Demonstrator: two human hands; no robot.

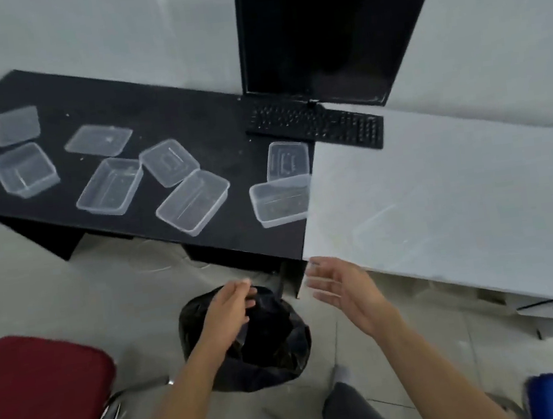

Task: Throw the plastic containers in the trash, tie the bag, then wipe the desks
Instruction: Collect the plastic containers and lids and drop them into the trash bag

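Clear plastic containers [193, 201] strewn over black desk [216, 119]; trash bag [277, 347] on floor just below its front edge. Binning step, probably: left grip [226, 313] loosely curled over bag mouth, hold unclear; right grip [343, 291] spread wide, empty. Next: reach up for nearest container.

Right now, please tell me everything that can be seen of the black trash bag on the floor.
The black trash bag looks like thin, glossy plastic, much crinkled. It stands on the pale tiled floor, just before the black desk, with its mouth open, untied and sagging. The left hand is over the mouth; the blur hides whether it touches the rim. The inside is too dark to tell what it holds.
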